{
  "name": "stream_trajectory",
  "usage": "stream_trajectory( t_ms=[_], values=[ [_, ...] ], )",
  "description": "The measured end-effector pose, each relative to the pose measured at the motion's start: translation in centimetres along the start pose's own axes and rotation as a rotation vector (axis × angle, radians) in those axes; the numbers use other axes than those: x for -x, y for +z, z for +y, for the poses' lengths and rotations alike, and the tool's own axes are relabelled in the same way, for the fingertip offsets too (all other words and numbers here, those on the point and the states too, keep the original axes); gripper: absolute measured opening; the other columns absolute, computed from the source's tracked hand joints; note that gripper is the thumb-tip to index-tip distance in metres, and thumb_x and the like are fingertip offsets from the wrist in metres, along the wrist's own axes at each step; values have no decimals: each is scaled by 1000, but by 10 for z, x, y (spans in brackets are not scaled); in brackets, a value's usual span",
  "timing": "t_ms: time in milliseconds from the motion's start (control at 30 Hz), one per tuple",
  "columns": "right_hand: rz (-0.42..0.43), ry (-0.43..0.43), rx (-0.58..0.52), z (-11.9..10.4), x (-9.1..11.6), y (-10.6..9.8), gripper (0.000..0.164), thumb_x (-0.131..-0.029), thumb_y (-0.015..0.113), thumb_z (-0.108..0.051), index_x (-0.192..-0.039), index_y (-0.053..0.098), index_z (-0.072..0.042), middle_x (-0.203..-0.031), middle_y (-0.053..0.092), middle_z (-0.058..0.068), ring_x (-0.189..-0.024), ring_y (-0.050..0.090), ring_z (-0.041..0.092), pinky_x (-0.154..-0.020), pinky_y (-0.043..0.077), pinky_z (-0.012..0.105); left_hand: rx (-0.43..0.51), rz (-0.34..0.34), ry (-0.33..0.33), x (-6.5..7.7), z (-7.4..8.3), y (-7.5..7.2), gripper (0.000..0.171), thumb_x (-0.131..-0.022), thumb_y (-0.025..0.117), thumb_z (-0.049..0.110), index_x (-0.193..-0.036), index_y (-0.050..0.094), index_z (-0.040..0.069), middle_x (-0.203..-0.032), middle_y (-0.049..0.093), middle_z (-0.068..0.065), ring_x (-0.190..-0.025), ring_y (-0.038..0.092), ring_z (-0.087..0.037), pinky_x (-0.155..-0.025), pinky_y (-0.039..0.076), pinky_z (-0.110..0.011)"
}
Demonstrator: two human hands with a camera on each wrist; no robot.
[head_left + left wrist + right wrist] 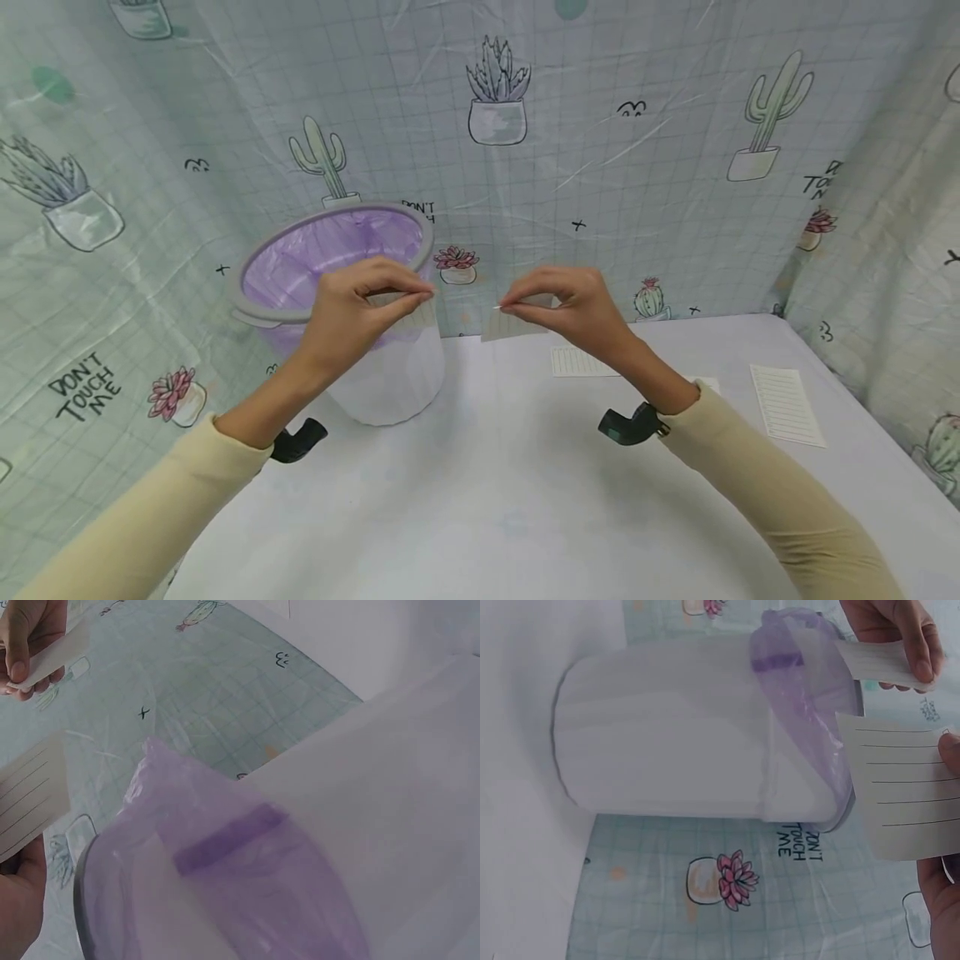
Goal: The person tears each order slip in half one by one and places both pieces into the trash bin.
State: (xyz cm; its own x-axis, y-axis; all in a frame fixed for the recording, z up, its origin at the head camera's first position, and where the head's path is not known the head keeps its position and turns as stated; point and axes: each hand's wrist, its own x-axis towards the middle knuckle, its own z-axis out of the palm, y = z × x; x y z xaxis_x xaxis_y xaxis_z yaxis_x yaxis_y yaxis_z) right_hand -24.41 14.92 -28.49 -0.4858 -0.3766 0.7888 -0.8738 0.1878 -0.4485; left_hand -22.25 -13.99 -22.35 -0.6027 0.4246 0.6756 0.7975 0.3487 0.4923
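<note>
Both hands are raised in front of me, a little apart. My left hand (343, 307) pinches a piece of lined paper (34, 795) between thumb and fingers, close beside the bin's rim. In my right hand (588, 310) a second piece of lined paper (904, 791) is pinched the same way, hanging below the fingertips. A white bin (390, 379) with a purple bag (300, 258) inside its grey rim stands behind the left hand. From the right wrist view, the left hand's paper (885, 661) overlaps the bag's edge.
Lined paper sheets lie on the white table (480, 500): one (581, 362) behind the right forearm and another (786, 404) at the far right. A cactus-printed curtain (570, 183) hangs behind the table and along its sides.
</note>
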Motion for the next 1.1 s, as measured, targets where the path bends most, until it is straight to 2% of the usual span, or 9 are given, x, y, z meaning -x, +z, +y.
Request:
stream_trajectory(
  t_ms=[300,600,867,1100],
  values=[
    [16,14,6,-2,-10,2,19,-84,82,0,-98,82,-13,-94,76,-4,-86,67,10,-64,46,25,-6,29,-21,-8,4,-12,12,-83,80,-6,-92,80,3,-88,75,-4,-86,69,-7,-85,56,-21],
    [26,3,-38,-3,-19,5,17,-84,81,2,-96,81,-10,-93,77,-2,-86,70,10,-75,54,26,-46,41,-43,-14,7,-18,8,-85,80,-2,-92,80,3,-90,75,-3,-86,68,-6,-86,55,-20],
    [34,14,-63,-7,-26,9,14,-86,80,0,-96,81,-9,-92,77,-1,-86,71,11,-73,55,28,-65,54,-58,-15,7,-24,7,-86,79,-2,-92,80,2,-90,76,-4,-87,68,-5,-87,55,-19],
    [42,0,-89,-10,-33,13,15,-86,79,2,-97,80,-8,-93,76,0,-88,71,11,-79,58,29,-85,68,-53,-18,10,-31,7,-86,79,-2,-92,79,1,-90,76,-8,-85,68,-4,-87,54,-18]
  ],
)
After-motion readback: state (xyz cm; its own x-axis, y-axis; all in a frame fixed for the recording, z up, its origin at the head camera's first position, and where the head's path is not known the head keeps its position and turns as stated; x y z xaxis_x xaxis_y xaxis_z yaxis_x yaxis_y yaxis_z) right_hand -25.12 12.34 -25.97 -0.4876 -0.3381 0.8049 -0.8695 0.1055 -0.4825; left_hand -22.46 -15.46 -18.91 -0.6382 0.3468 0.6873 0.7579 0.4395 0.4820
